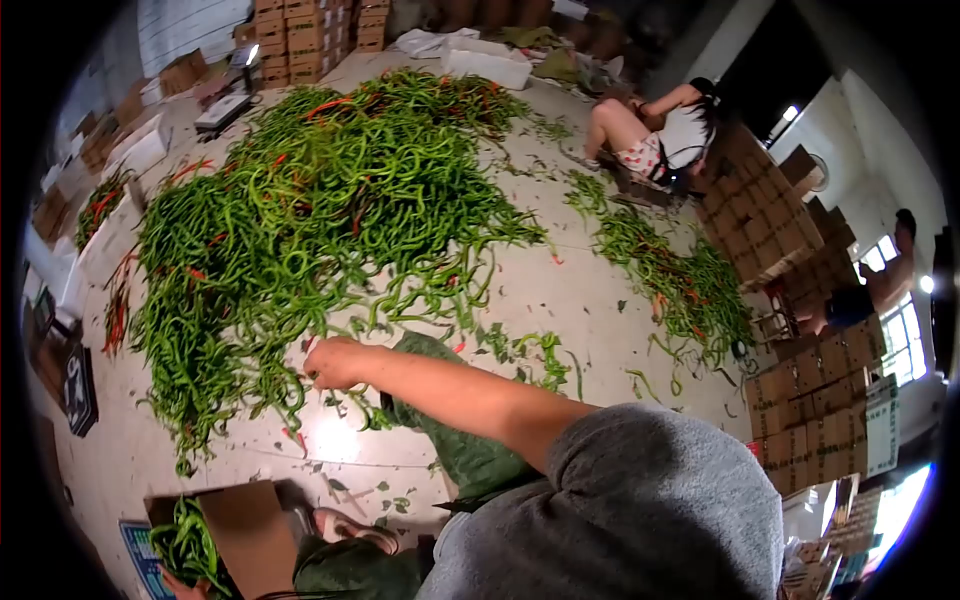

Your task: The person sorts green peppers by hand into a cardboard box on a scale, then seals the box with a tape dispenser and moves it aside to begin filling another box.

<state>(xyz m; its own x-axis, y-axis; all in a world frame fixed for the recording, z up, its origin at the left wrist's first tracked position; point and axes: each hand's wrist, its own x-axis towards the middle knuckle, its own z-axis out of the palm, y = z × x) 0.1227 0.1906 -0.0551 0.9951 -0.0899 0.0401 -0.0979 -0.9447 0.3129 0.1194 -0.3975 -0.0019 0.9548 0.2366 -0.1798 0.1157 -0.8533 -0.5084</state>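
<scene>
My right hand reaches out over the near edge of a large heap of long green chili peppers, with some red ones mixed in. Its fingers are curled closed beside loose peppers, and what they hold, if anything, is hidden. At the bottom left, part of my left hand shows beside the green peppers in an open cardboard box. Its fingers are mostly out of sight. The box stands next to my foot, partly over a blue-green panel.
A second strip of peppers lies on the floor to the right. Behind it a person sits low, near stacked cartons. Another person is at the far right. A scale and white bins stand around the heap.
</scene>
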